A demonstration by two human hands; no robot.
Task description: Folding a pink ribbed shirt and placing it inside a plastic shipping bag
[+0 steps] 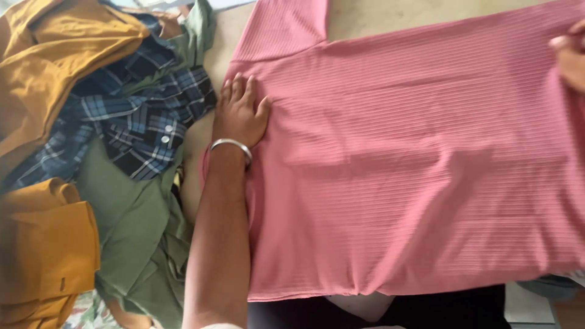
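Head view looks straight down at a pink ribbed shirt [414, 164] spread flat over a pale surface [390, 18], filling most of the picture from the middle to the right edge. One short sleeve [280, 30] points up toward the top edge.

The left hand [241, 113] lies palm down on the shirt's left edge, fingers stretched out and slightly spread, pressing the cloth flat rather than gripping it. A silver bangle [231, 146] circles that wrist, and the forearm runs down to the bottom edge, lying over the shirt's left side.

The right hand [570, 58] sits at the far right edge, only partly in the picture. Its fingers curl at the shirt's upper right edge and seem to pinch the cloth, though the hold itself is cut off and cannot be told for sure. The two hands are well apart, one at each side of the shirt.

Left of the shirt lies a heap of other clothes: a blue plaid shirt [134, 122] with white buttons, mustard-yellow garments [55, 55] above and below it, and an olive-green garment [128, 225] beside the forearm.
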